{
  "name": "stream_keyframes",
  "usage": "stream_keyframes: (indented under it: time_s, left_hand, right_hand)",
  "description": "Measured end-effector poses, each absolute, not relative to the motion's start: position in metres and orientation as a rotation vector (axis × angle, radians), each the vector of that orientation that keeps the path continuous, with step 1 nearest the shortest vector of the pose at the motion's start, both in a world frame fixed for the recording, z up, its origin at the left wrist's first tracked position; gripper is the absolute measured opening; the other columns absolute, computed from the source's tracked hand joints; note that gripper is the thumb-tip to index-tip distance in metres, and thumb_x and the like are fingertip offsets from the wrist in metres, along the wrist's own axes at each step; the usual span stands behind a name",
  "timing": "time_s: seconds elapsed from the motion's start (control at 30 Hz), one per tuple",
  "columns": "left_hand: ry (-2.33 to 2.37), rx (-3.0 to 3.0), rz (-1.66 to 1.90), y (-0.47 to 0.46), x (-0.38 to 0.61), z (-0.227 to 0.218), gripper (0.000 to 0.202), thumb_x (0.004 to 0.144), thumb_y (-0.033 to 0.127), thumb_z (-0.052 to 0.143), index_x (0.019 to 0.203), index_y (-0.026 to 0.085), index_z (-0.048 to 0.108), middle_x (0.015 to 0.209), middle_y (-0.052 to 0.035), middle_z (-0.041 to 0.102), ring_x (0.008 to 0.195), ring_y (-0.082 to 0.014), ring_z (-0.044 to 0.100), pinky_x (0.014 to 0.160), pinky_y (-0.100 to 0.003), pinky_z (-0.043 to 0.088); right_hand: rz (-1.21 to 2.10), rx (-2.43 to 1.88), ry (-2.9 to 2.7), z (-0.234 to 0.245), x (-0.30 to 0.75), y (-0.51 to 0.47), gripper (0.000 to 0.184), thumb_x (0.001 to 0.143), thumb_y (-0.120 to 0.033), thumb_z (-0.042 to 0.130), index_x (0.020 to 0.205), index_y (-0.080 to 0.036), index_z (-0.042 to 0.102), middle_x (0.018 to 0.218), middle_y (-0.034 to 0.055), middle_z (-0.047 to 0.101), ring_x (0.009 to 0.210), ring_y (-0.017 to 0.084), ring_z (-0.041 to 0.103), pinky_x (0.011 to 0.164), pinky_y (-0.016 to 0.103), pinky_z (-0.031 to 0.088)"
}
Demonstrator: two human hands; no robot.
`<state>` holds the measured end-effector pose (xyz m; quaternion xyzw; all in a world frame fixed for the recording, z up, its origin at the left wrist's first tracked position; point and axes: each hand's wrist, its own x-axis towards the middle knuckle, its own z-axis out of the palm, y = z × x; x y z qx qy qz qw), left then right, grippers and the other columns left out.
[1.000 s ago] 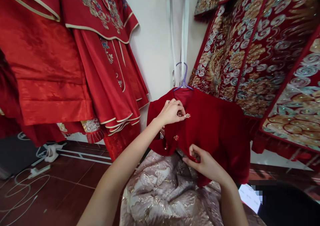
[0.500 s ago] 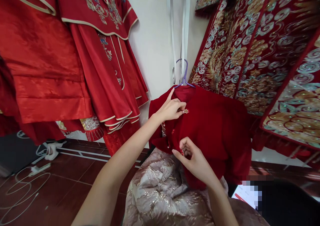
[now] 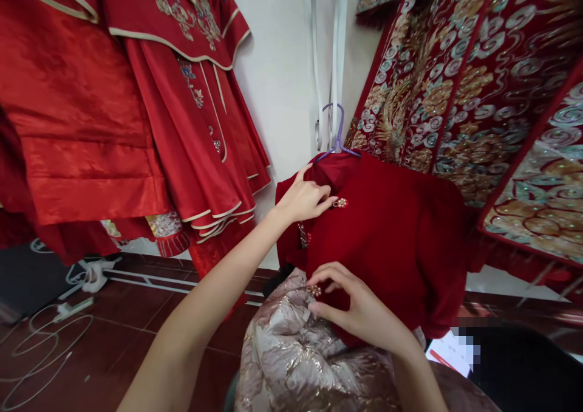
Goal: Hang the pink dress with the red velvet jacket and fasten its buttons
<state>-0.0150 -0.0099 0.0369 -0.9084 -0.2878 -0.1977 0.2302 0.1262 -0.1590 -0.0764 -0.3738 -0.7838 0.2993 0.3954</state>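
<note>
A dark red velvet jacket (image 3: pixel 401 236) hangs on a purple hanger (image 3: pixel 339 133) in front of a white wall (image 3: pixel 277 84), and everything else is placed from it. The left hand (image 3: pixel 303 198) lies on the jacket's front just below the collar. Its grip is pressed together on the front edge of the cloth, with its fingertips just beside the upper button (image 3: pixel 339 203), a small beaded one. The right hand (image 3: pixel 359 305) is at the jacket's bottom edge, its thumb and fingers pinching the lower button (image 3: pixel 314 290), which shows between them.

Under the jacket, touching its hem, lies a crumpled heap of pale pink and gold cloth (image 3: pixel 296 351). To the jacket's left hang plain red robes (image 3: pixel 91 126) with cream trim. To its right and above hang heavily embroidered robes (image 3: pixel 478 84) in gold and silver. White straps (image 3: pixel 336 47) hang down the wall above the hanger. Low to the jacket's left, white cables (image 3: pixel 40 339) lie on the dark red floor (image 3: pixel 118 333).
</note>
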Motion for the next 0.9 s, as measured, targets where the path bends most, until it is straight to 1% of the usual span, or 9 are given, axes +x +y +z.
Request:
stream_keyframes:
  time_s: [0.1,0.17,0.3,0.4,0.5,0.63,0.7,0.8,0.9]
  left_hand:
    - [-0.978,-2.326,-0.572,-0.009,-0.026,0.031,0.024,0.089,0.023,0.04,0.101,0.013,0.059,0.085,-0.0088,0.065,0.084,-0.0224,0.063,0.107,-0.053,0.018]
    - [-1.132,-2.222,-0.674,-0.008,-0.03,0.022,0.033,0.086,0.022,0.044,0.116,0.01,0.053,0.101,-0.0151,0.062,0.098,-0.0277,0.059,0.106,-0.053,0.02]
    - [-1.405,-2.079,-0.941,-0.006,-0.024,-0.001,0.061,0.079,0.029,0.054,0.134,0.011,0.037,0.128,-0.0228,0.046,0.121,-0.0378,0.042,0.105,-0.057,0.02]
    - [-1.504,-2.023,-1.071,-0.002,-0.017,-0.017,0.07,0.075,0.027,0.058,0.139,0.015,0.031,0.14,-0.0229,0.033,0.129,-0.0393,0.033,0.106,-0.059,0.021]
    - [-1.533,-2.003,-1.052,0.007,-0.017,-0.026,0.072,0.074,0.013,0.054,0.141,0.018,0.028,0.148,-0.0216,0.023,0.136,-0.0381,0.024,0.107,-0.06,0.021]
    - [-1.596,-1.97,-1.003,0.025,-0.033,-0.022,0.069,0.079,0.003,0.042,0.143,0.024,0.027,0.155,-0.0179,0.013,0.14,-0.0354,0.02,0.106,-0.058,0.027]
    - [-1.616,-1.969,-0.985,0.032,-0.047,-0.012,0.064,0.083,0.003,0.037,0.142,0.027,0.03,0.156,-0.0149,0.011,0.138,-0.034,0.025,0.103,-0.055,0.033]
    - [-1.642,-1.938,-0.941,0.038,-0.069,0.013,0.058,0.085,0.005,0.033,0.137,0.03,0.039,0.156,-0.0102,0.015,0.131,-0.0323,0.036,0.098,-0.051,0.041]
    - [-1.677,-1.92,-0.917,0.038,-0.086,0.038,0.053,0.084,0.005,0.032,0.127,0.028,0.05,0.149,-0.0097,0.028,0.122,-0.0309,0.046,0.09,-0.046,0.046]
  right_hand:
    - [0.304,-1.12,-1.778,-0.068,0.126,-0.138,0.04,0.085,-0.042,0.056,0.121,-0.026,0.051,0.135,0.0106,0.043,0.129,0.026,0.039,0.105,0.047,0.036]
    - [-0.019,-1.24,-1.54,-0.054,0.125,-0.113,0.058,0.083,-0.041,0.056,0.135,-0.023,0.039,0.148,0.0151,0.027,0.139,0.032,0.021,0.109,0.055,0.025]
    - [-0.361,-1.393,-1.273,-0.025,0.125,-0.052,0.085,0.078,-0.04,0.055,0.148,-0.018,0.011,0.154,0.0206,0.001,0.141,0.043,0.001,0.103,0.071,0.011]
    - [-0.475,-1.463,-1.304,-0.022,0.131,-0.027,0.091,0.074,-0.031,0.053,0.149,-0.016,0.003,0.154,0.0205,-0.009,0.141,0.042,-0.003,0.102,0.072,0.006]
    - [-0.549,-1.526,-1.393,-0.029,0.148,-0.03,0.091,0.072,-0.02,0.049,0.15,-0.015,0.003,0.155,0.0195,-0.005,0.143,0.039,-0.001,0.105,0.069,0.004]
    - [-0.64,-1.619,-1.466,-0.033,0.186,-0.056,0.086,0.073,-0.016,0.05,0.15,-0.017,0.012,0.157,0.0157,0.005,0.143,0.038,0.002,0.107,0.067,0.005]
    - [-0.647,-1.634,-1.497,-0.029,0.208,-0.065,0.081,0.076,-0.018,0.052,0.15,-0.017,0.017,0.157,0.0149,0.008,0.142,0.037,0.006,0.11,0.062,0.013]
    - [-0.617,-1.61,-1.562,-0.017,0.238,-0.071,0.069,0.08,-0.016,0.049,0.146,-0.013,0.027,0.152,0.0186,0.021,0.139,0.032,0.024,0.11,0.045,0.028]
    - [-0.547,-1.661,-1.585,-0.004,0.262,-0.071,0.058,0.08,-0.013,0.047,0.138,-0.015,0.041,0.138,0.0199,0.041,0.121,0.03,0.049,0.094,0.036,0.042]
